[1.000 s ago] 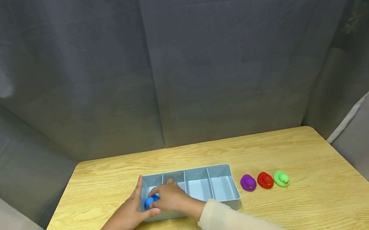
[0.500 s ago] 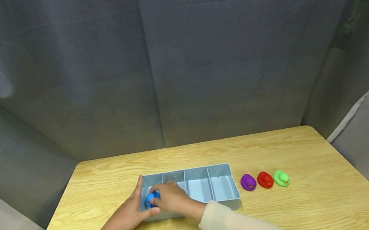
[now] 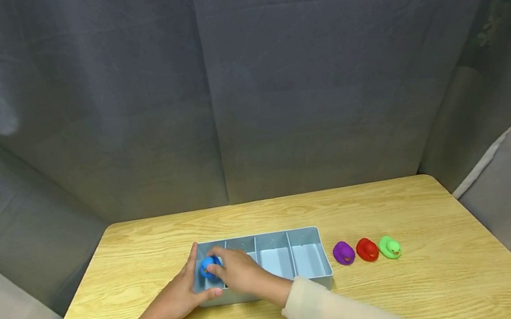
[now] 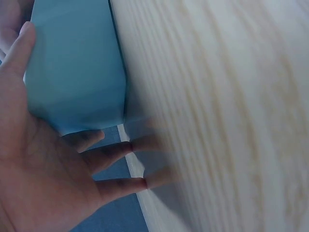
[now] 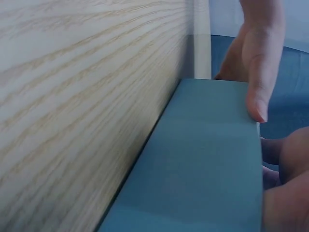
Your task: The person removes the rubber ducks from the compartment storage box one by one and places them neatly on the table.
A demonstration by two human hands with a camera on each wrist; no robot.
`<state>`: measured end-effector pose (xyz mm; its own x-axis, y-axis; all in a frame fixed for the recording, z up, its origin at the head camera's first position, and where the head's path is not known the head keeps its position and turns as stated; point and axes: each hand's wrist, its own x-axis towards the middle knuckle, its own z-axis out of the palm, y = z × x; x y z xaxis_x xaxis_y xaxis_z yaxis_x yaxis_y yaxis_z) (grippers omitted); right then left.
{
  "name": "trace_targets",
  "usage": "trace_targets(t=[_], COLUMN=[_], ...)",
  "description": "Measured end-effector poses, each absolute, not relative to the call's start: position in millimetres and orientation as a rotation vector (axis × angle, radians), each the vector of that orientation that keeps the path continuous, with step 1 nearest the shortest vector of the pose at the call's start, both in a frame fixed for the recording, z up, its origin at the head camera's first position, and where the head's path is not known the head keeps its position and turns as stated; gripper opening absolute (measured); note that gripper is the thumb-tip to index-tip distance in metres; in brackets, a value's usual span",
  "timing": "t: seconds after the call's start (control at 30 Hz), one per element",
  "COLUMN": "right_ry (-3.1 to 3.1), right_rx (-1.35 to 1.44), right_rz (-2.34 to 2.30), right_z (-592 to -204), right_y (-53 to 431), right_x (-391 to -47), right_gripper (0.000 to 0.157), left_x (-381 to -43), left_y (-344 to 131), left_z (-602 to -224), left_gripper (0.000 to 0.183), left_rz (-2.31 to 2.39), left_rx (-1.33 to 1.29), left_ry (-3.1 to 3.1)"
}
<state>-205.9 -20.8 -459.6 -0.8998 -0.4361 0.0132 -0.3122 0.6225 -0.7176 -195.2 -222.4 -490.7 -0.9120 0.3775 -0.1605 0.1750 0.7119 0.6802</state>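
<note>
In the head view my right hand (image 3: 239,269) pinches a blue rubber duck (image 3: 208,266) between thumb and index finger, at the leftmost compartment of a grey-blue divided box (image 3: 288,288). The duck is partly covered by the fingers. My left hand (image 3: 179,295) braces the box's left end, its thumb at the front rim and its index finger reaching to the back corner. The left wrist view shows the fingers of this hand (image 4: 53,169) spread and mostly straight around the box end (image 4: 77,67). In the right wrist view the box wall (image 5: 193,159) hides the duck.
Right of the box, a purple duck (image 3: 344,253), a red duck (image 3: 367,250) and a light green duck (image 3: 390,247) stand in a row on the wooden table (image 3: 264,216). Grey curtains (image 3: 314,89) hang behind and at both sides.
My right hand and the blue duck have shifted slightly back and to the right, and the duck appears a little higher. The left hand and the box stay where they were.
</note>
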Motion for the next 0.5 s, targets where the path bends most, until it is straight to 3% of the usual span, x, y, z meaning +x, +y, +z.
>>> trace_targets(t=[0.5], right_ry=[2.584], right_rx=[-0.65], right_rz=[-1.262], right_z=[-435], right_y=[0], right_x=[-200], right_gripper=[0.034], left_x=[-196], left_y=[-220], left_z=[-491], left_gripper=[0.118], left_rz=[1.001], left_rx=[0.421], left_ry=[2.642])
